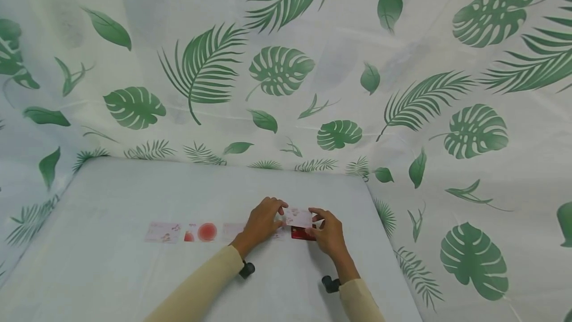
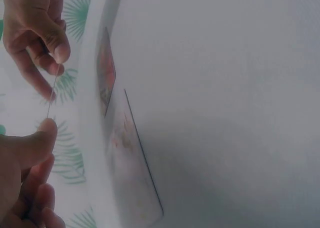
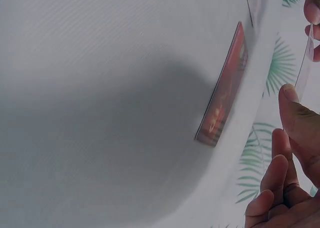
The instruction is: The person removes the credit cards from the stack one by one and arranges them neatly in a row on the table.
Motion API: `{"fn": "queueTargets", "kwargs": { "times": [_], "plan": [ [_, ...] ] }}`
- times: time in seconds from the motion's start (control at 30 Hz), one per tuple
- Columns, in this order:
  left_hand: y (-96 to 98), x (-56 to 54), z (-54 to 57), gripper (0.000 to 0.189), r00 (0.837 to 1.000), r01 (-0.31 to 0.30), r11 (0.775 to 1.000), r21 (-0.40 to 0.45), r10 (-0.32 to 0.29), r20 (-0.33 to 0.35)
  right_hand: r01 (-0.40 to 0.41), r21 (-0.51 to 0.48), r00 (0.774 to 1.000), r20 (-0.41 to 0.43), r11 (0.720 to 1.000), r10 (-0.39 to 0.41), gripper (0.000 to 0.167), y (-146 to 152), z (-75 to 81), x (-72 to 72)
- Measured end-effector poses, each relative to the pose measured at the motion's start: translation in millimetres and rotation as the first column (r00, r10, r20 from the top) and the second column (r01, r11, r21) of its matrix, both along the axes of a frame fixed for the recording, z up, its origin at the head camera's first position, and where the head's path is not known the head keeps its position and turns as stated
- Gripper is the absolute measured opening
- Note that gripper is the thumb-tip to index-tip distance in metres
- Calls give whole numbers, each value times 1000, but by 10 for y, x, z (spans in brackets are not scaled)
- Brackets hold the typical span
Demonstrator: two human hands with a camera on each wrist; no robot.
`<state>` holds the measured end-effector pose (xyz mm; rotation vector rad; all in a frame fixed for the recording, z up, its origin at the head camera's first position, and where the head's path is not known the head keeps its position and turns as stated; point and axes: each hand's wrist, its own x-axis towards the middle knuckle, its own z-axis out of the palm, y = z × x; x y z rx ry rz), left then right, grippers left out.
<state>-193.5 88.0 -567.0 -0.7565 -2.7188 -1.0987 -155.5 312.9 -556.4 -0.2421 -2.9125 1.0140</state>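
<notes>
A white card with pink floral print (image 1: 298, 217) is held up off the table between both hands. My left hand (image 1: 264, 220) pinches its left edge between thumb and fingers, while the right hand (image 1: 328, 232) pinches the right edge. In the left wrist view the card (image 2: 52, 90) shows edge-on as a thin line. Lower down, a glossy red card (image 1: 303, 233) lies on the table, partly covered by the raised card in the head view. Left of it, another pale printed card (image 2: 132, 163) lies flat, mostly hidden behind my left hand in the head view.
Further left on the white table (image 1: 111, 282) the row continues with a pale card (image 1: 232, 231), a card with a red circle (image 1: 207, 232) and a pink-printed card (image 1: 163, 232). A leaf-patterned white sheet (image 1: 286, 128) rises behind the table and along its sides.
</notes>
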Motion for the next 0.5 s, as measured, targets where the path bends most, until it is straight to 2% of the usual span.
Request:
{"fn": "queueTargets", "kwargs": {
  "times": [0.5],
  "plan": [
    [241, 30, -73, 46, 999, -2, 1000, 30, 3, -35, 40, -12, 999, 27, 999, -39, 65, 202, 32, 75]
  ]
}}
